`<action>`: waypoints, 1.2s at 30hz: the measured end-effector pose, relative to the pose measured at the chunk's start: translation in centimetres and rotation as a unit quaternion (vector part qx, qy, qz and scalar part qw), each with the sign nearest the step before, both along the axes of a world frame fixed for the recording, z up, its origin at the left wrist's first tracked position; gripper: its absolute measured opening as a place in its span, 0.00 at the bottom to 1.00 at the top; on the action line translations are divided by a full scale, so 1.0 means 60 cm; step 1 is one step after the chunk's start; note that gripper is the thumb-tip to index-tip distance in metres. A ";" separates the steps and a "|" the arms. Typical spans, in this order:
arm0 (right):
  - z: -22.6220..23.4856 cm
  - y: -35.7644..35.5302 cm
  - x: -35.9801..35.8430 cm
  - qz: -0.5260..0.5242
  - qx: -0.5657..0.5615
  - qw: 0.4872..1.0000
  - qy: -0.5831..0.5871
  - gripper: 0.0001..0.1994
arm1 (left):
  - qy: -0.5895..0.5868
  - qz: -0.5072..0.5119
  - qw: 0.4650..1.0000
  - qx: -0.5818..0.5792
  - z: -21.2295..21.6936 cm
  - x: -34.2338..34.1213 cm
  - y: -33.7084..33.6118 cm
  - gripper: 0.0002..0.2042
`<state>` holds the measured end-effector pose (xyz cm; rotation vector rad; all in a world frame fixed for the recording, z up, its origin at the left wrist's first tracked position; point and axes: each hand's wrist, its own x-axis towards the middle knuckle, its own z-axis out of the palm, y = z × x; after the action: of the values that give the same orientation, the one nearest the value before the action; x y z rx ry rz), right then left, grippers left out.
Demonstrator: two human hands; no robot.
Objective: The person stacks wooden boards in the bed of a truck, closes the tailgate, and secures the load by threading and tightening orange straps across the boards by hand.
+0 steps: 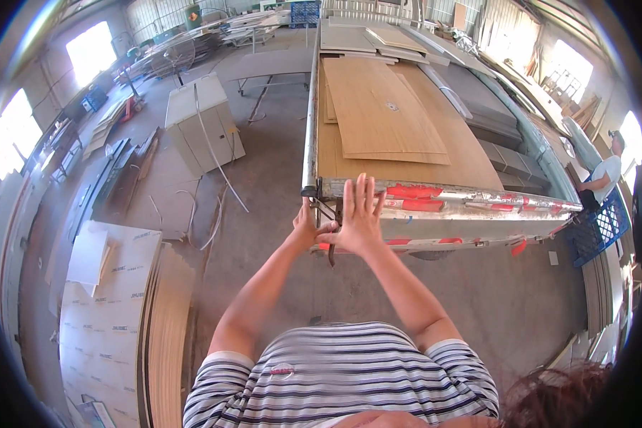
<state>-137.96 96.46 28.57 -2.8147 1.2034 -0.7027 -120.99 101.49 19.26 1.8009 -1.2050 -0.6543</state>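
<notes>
At the near left corner of a truck bed, my left hand (306,227) is closed around the dark metal tailgate latch (332,253), its thumb pointing right and some fingers hidden. Beside it, my right hand (359,214) lies flat against the tailgate (478,227), fingers stretched upward over its worn edge, its thumb near the left one. The tailgate stands upright, marked with red and white strips. Behind it, the bed carries brown wooden boards (381,110), the top ones lying askew.
Grey panels (488,118) are stacked along the bed's right side. Large boards (107,314) lean at lower left; a pale cabinet (200,128) with a loose white strip stands beyond. At right, a person (606,171) is near a blue crate (599,228).
</notes>
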 end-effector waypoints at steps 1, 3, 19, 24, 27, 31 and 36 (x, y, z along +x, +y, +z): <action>0.003 0.009 0.006 0.003 0.023 0.999 0.023 0.64 | -0.003 0.008 1.000 0.003 -0.003 0.000 0.000 0.59; 0.022 0.016 0.010 -0.006 0.053 0.996 0.070 0.64 | 0.029 0.007 0.999 -0.039 -0.014 0.021 0.002 0.53; 0.019 -0.028 -0.100 0.085 0.017 0.990 0.109 0.70 | -0.530 -0.256 0.806 -0.063 0.228 -0.081 -0.067 0.61; 0.047 -0.045 -0.112 0.090 -0.020 0.985 0.144 0.67 | -0.566 -0.209 0.794 -0.073 0.197 -0.071 -0.083 0.60; 0.005 -0.096 -0.116 0.093 -0.102 0.981 0.134 0.63 | -0.532 -0.190 0.823 -0.056 0.217 -0.101 -0.093 0.55; 0.024 -0.137 -0.134 0.142 -0.105 0.977 0.120 0.55 | -0.529 -0.122 0.836 -0.085 0.217 -0.120 -0.083 0.42; 0.020 -0.205 -0.154 0.085 -0.090 0.985 0.118 0.43 | -0.606 0.039 0.794 -0.044 0.158 -0.116 -0.124 0.26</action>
<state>-147.22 84.13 29.78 -3.1776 0.9477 -0.5032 -127.95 94.05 28.77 2.1743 -1.8550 0.7938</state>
